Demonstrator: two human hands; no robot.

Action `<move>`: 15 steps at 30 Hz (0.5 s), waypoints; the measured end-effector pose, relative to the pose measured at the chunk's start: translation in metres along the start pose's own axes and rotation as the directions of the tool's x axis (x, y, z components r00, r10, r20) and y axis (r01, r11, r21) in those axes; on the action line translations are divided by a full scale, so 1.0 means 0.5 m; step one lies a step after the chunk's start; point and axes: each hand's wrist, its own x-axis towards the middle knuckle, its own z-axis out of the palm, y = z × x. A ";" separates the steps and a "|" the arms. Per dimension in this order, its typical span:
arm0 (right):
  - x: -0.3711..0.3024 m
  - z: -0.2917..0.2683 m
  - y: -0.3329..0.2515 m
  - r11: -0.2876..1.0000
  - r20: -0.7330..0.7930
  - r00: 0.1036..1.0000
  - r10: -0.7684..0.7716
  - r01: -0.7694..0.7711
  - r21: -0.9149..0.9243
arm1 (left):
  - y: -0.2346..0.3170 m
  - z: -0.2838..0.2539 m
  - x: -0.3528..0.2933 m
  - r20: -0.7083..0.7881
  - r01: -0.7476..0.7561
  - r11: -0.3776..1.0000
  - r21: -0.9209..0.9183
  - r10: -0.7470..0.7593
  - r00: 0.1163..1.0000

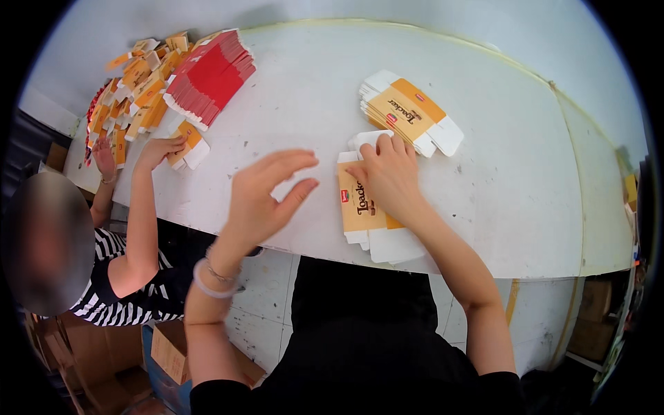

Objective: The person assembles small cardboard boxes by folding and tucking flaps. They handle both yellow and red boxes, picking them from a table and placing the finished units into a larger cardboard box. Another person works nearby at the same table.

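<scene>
My left hand (268, 197) hovers over the table to the left of the near carton stack. It is empty, with thumb and fingers apart. On that near stack of flat yellow-and-white cartons (353, 218), my right hand (392, 173) lies with its fingers bent over the far part of the top carton and its thumb towards the left. The fingertips hide part of what they grip. Just beyond, touching or nearly touching the near stack, lies a second stack of flat cartons (404, 111), its white flaps spread at both ends.
At the far left stand a row of red flattened cartons (214, 76) and a heap of folded yellow boxes (142, 90). A co-worker in a striped top (117, 277) sits at the left, one hand on a yellow carton (187, 145). Cardboard boxes (169, 349) stand below the white table (304, 83).
</scene>
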 end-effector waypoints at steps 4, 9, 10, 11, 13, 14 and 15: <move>0.010 0.032 0.014 0.999 -0.067 0.997 -0.042 0.040 -0.019 | -0.005 0.091 -0.070 -0.087 0.326 0.810 -0.488 -0.417 0.905; 0.013 0.022 0.015 0.965 -0.262 0.946 -0.191 0.230 0.124 | 0.021 0.168 -0.116 -0.092 0.342 0.577 -0.742 -0.592 0.800; 0.009 0.017 0.017 0.969 -0.256 0.949 -0.182 0.218 0.118 | 0.029 0.179 -0.117 -0.100 0.317 0.559 -0.766 -0.590 0.801; 0.005 0.011 0.019 0.971 -0.258 0.950 -0.175 0.211 0.117 | 0.037 0.185 -0.115 -0.117 0.287 0.551 -0.783 -0.584 0.803; 0.006 0.000 0.019 0.970 -0.262 0.952 -0.159 0.199 0.137 | 0.046 0.199 -0.113 -0.098 0.261 0.540 -0.800 -0.547 0.831; 0.006 -0.011 0.025 0.974 -0.258 0.956 -0.140 0.180 0.141 | 0.047 0.206 -0.107 -0.091 0.238 0.515 -0.823 -0.534 0.841; 0.005 -0.025 0.032 0.970 -0.284 0.955 -0.086 0.145 0.193 | 0.044 0.219 -0.105 -0.087 0.227 0.480 -0.847 -0.546 0.833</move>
